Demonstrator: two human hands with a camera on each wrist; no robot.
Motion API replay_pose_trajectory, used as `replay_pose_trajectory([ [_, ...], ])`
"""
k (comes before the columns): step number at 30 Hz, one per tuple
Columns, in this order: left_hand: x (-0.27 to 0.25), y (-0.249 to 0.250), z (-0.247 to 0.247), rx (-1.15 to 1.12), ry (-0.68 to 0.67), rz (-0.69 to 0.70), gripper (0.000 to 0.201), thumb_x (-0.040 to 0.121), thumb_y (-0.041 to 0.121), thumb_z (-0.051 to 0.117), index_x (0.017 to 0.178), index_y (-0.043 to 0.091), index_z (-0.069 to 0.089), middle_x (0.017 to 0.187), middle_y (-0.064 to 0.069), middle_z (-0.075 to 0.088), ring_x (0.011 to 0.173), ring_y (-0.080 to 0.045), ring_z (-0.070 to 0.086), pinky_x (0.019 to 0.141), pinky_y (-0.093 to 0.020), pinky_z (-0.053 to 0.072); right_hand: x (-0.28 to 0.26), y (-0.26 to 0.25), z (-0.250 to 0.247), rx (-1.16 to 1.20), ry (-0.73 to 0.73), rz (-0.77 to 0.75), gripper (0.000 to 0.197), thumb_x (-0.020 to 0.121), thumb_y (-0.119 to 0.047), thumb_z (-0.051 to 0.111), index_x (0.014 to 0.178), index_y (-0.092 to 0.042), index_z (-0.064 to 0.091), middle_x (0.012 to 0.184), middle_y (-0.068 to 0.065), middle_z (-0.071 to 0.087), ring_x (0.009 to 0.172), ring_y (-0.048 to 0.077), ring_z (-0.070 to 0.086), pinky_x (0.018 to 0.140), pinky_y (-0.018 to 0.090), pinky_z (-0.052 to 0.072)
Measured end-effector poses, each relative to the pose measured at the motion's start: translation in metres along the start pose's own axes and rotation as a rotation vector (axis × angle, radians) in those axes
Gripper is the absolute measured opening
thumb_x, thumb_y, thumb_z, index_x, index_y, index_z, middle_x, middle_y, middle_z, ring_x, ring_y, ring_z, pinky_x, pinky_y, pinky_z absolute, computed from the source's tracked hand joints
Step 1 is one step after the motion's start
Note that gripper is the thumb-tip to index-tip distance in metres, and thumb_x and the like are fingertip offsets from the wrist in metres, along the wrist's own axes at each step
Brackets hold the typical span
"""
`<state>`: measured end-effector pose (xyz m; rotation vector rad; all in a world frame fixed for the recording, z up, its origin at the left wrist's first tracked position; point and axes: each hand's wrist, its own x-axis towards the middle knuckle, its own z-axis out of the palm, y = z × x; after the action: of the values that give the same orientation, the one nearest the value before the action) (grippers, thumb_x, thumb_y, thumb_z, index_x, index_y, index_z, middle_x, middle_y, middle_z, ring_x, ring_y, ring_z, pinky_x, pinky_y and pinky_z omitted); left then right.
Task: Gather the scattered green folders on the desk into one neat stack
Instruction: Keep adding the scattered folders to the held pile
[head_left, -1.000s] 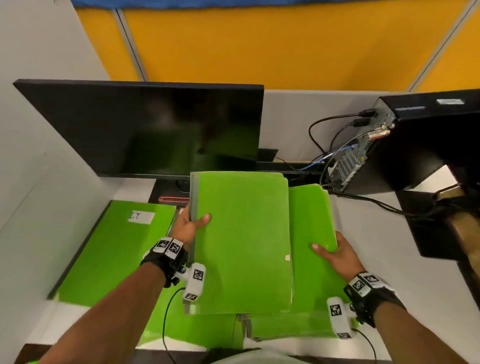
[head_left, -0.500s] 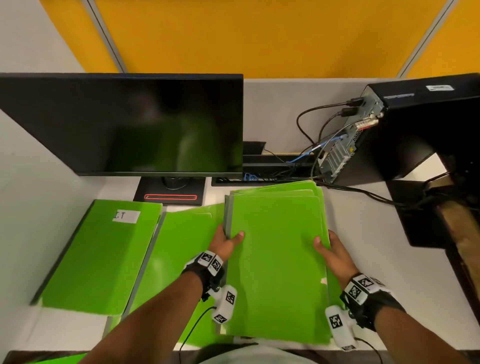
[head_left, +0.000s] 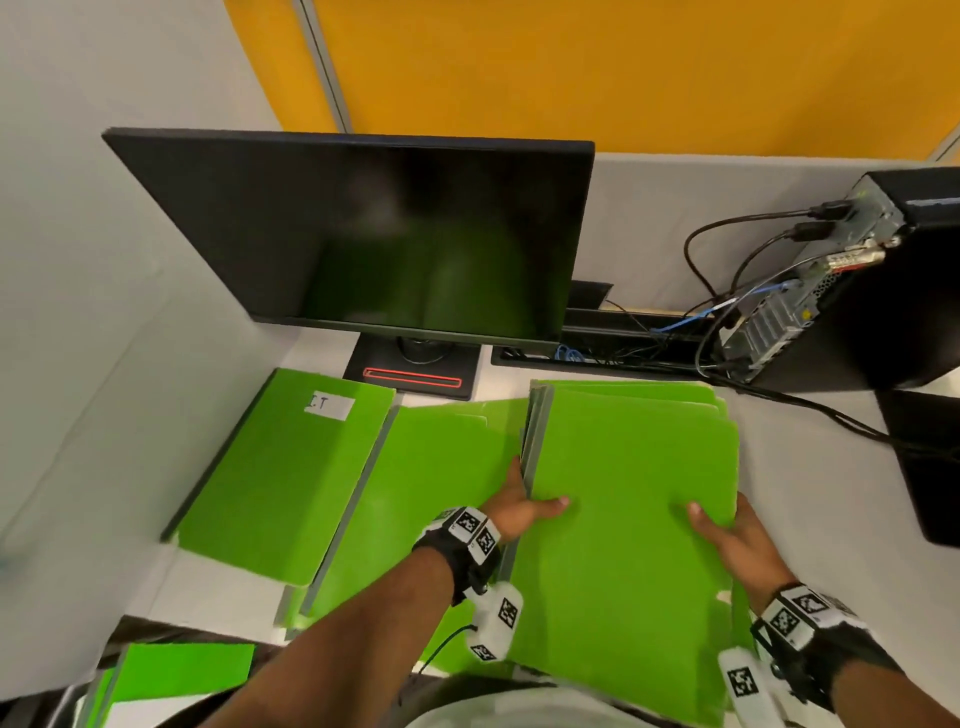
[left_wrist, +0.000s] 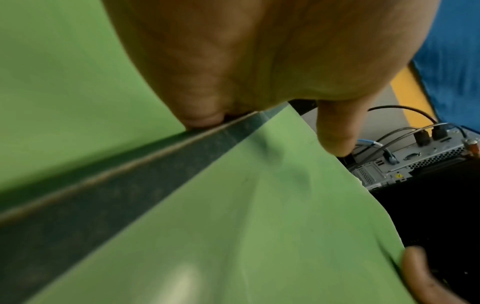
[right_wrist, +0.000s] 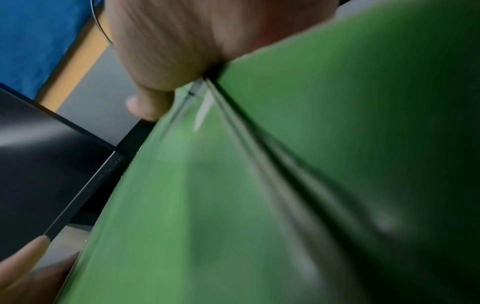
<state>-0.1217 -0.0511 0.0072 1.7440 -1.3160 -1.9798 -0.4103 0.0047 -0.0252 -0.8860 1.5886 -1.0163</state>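
Observation:
A stack of green folders (head_left: 634, 519) lies on the right half of the desk, grey spines to the left. My left hand (head_left: 524, 506) grips its spine edge, thumb on top. My right hand (head_left: 727, 535) grips the opposite edge, thumb on the cover. In the left wrist view the thumb (left_wrist: 335, 133) presses the top cover (left_wrist: 259, 226). The right wrist view shows blurred folder edges (right_wrist: 233, 205) under my palm. Left of the stack lies another green folder (head_left: 441, 493). A labelled green folder (head_left: 291, 467) overlaps that one at the far left. One more green folder (head_left: 182, 670) sits below the desk's front edge.
A black monitor (head_left: 389, 234) on its stand (head_left: 415, 376) stands behind the folders. A computer tower (head_left: 883, 291) with several cables (head_left: 727, 249) stands at the back right. A grey partition (head_left: 78, 312) closes off the left side.
The folder I held raised has come down and to the right onto the other folders. Both hands now hold the joined stack by its sides.

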Motion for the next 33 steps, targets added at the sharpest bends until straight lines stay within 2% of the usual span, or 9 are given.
replay_pose_trajectory([
  [4, 0.000, -0.006, -0.024, 0.114, 0.057, 0.099, 0.083, 0.088, 0.044, 0.058, 0.152, 0.021, 0.010, 0.160, 0.004, 0.008, 0.148, -0.018, 0.011, 0.120, -0.036, 0.013, -0.003, 0.000, 0.003, -0.024, 0.028, -0.004, 0.074, 0.070, -0.044, 0.082, 0.131, -0.013, 0.051, 0.118, 0.006, 0.068, 0.096, 0.008, 0.067, 0.089, 0.034, 0.051],
  [6, -0.002, -0.015, -0.060, 0.213, 0.314, 0.157, 0.068, 0.089, 0.038, 0.060, 0.147, 0.021, 0.029, 0.159, 0.001, 0.019, 0.146, -0.021, 0.020, 0.119, -0.039, 0.019, -0.006, 0.002, 0.002, -0.016, 0.040, -0.001, 0.060, 0.078, -0.029, 0.076, 0.130, -0.012, 0.052, 0.119, 0.009, 0.068, 0.097, 0.009, 0.066, 0.082, 0.030, 0.052],
  [9, -0.014, -0.045, -0.122, 0.368, 0.888, -0.085, 0.063, 0.081, 0.031, 0.069, 0.136, 0.014, 0.043, 0.141, -0.011, 0.042, 0.129, -0.031, 0.041, 0.105, -0.040, 0.037, -0.008, 0.000, 0.003, 0.000, 0.049, -0.010, 0.080, 0.057, -0.056, 0.084, 0.123, -0.018, 0.058, 0.106, -0.004, 0.073, 0.090, 0.009, 0.071, 0.072, 0.025, 0.057],
  [10, -0.020, -0.058, -0.136, 0.406, 0.946, -0.253, 0.066, 0.078, 0.037, 0.069, 0.134, 0.012, 0.043, 0.138, -0.013, 0.044, 0.127, -0.032, 0.041, 0.103, -0.041, 0.037, -0.008, -0.001, 0.003, -0.011, 0.063, -0.010, 0.086, 0.050, -0.062, 0.084, 0.120, -0.019, 0.060, 0.101, -0.008, 0.073, 0.087, 0.006, 0.071, 0.074, 0.028, 0.058],
  [13, -0.029, -0.086, -0.152, 0.556, 0.812, -0.500, 0.084, 0.073, 0.064, 0.064, 0.134, 0.011, 0.043, 0.134, -0.016, 0.046, 0.126, -0.032, 0.042, 0.106, -0.040, 0.038, -0.005, -0.002, 0.003, -0.037, 0.068, -0.018, 0.101, 0.043, -0.071, 0.082, 0.125, -0.018, 0.059, 0.106, -0.002, 0.072, 0.094, 0.013, 0.071, 0.085, 0.037, 0.053],
  [21, -0.032, -0.088, -0.141, 0.506, 0.694, -0.416, 0.092, 0.065, 0.068, 0.069, 0.131, 0.011, 0.039, 0.129, -0.014, 0.044, 0.117, -0.032, 0.052, 0.095, -0.041, 0.050, -0.004, 0.001, -0.001, -0.132, 0.058, -0.016, 0.075, 0.065, -0.056, 0.078, 0.129, -0.023, 0.056, 0.116, 0.007, 0.068, 0.110, 0.029, 0.063, 0.100, 0.050, 0.044],
  [24, -0.037, -0.089, -0.149, 0.461, 0.611, -0.297, 0.083, 0.073, 0.062, 0.067, 0.132, 0.008, 0.046, 0.125, -0.014, 0.058, 0.113, -0.031, 0.058, 0.091, -0.037, 0.051, -0.003, 0.004, -0.001, -0.143, 0.059, -0.019, 0.077, 0.066, -0.055, 0.075, 0.132, -0.021, 0.054, 0.120, 0.008, 0.066, 0.111, 0.028, 0.061, 0.101, 0.048, 0.042],
  [27, -0.044, -0.080, -0.157, 0.396, 0.585, -0.144, 0.072, 0.082, 0.049, 0.066, 0.134, 0.004, 0.045, 0.132, -0.018, 0.056, 0.120, -0.031, 0.054, 0.097, -0.035, 0.045, 0.000, 0.004, -0.002, -0.140, 0.056, -0.018, 0.076, 0.066, -0.049, 0.074, 0.132, -0.016, 0.055, 0.119, 0.010, 0.067, 0.107, 0.027, 0.063, 0.099, 0.046, 0.044],
  [33, -0.057, -0.059, -0.235, 0.354, 0.775, -0.077, 0.073, 0.083, 0.044, 0.067, 0.134, -0.003, 0.045, 0.138, -0.024, 0.050, 0.125, -0.038, 0.050, 0.103, -0.042, 0.041, 0.006, -0.004, 0.002, -0.161, 0.041, -0.022, 0.058, 0.081, -0.032, 0.072, 0.132, -0.010, 0.055, 0.113, 0.007, 0.067, 0.097, 0.018, 0.065, 0.093, 0.038, 0.046],
])
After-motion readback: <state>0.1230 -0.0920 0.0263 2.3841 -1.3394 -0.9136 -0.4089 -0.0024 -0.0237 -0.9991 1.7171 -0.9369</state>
